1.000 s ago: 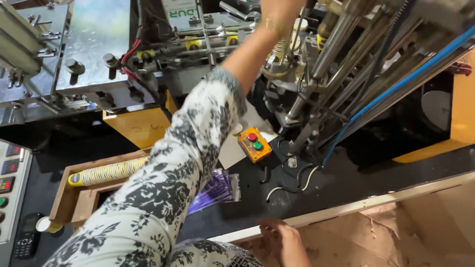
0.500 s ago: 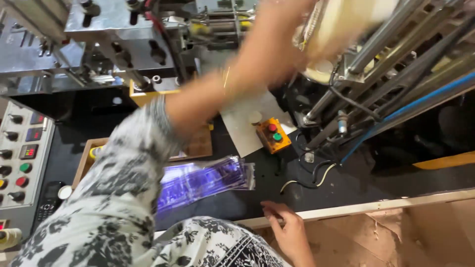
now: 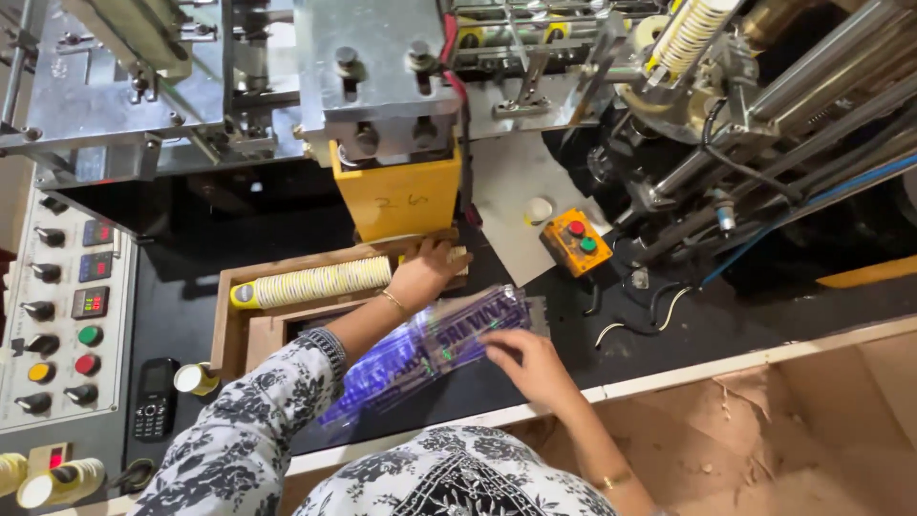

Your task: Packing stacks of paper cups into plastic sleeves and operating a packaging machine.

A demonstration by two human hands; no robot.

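Right hand (image 3: 521, 358) rests on purple plastic sleeve (image 3: 430, 349); left hand (image 3: 425, 272) just beyond it.

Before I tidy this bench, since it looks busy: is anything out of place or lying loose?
A few things lie loose. One paper cup is tipped on its side beside a mobile phone on the black top. The left hand reaches the cup stack in the wooden tray; the right hand rests on a plastic sleeve.
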